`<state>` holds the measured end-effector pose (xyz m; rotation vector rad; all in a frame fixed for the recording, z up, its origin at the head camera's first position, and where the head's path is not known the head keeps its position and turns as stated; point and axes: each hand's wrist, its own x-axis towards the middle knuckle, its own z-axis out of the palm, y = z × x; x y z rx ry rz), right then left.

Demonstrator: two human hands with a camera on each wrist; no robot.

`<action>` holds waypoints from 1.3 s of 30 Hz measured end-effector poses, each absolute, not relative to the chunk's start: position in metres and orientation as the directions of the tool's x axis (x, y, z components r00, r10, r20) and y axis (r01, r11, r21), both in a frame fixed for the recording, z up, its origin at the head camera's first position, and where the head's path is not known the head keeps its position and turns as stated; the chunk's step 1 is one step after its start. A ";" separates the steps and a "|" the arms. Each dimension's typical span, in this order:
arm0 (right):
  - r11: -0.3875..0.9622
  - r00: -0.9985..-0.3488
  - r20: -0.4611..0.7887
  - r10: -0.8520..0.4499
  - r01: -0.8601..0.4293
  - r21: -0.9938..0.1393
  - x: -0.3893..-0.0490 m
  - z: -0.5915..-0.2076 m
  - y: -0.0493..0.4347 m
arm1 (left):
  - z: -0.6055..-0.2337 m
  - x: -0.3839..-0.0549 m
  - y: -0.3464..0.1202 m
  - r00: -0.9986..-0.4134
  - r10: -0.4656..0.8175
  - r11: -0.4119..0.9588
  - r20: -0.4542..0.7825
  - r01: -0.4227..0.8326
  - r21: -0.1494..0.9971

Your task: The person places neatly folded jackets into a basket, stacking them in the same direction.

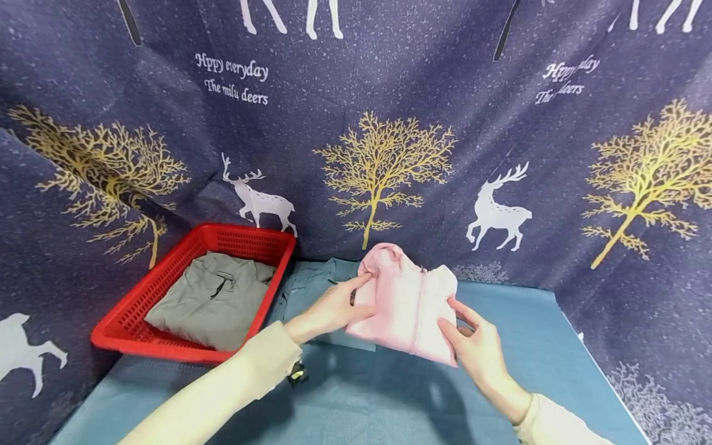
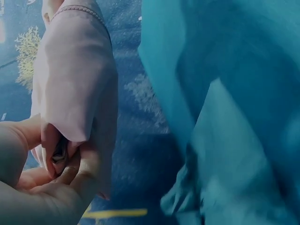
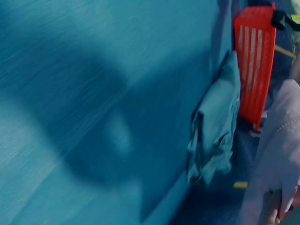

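A folded pink zip-up jacket is held up over the table between both hands. My left hand grips its left edge, thumb on one face and fingers round the other; the left wrist view shows the pinched folds of the jacket close up. On the opposite edge my right hand pinches the cloth between thumb and fingers. Behind the left hand, a folded blue-teal garment lies on the table, partly hidden by the hand and the jacket. It also shows in the right wrist view as a crumpled-edged bundle.
A red plastic basket stands at the left, holding a folded grey-green garment. Blue cloth covers the table. A dark printed curtain hangs behind and at both sides. A small black-and-yellow object shows by the left sleeve.
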<state>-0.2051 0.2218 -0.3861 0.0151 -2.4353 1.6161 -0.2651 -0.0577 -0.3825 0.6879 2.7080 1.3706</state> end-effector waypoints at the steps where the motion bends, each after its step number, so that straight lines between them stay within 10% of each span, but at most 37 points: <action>1: 0.381 -0.974 0.200 0.107 -0.145 -0.913 -0.205 -0.386 0.218 | -0.379 -0.264 -0.063 -0.903 0.399 0.515 0.162 0.367 0.775; 39: 0.118 -0.938 0.330 -0.104 -0.341 -0.933 -0.256 -0.388 -0.015 | -0.320 -0.255 -0.304 -0.942 0.323 0.673 0.086 0.293 0.679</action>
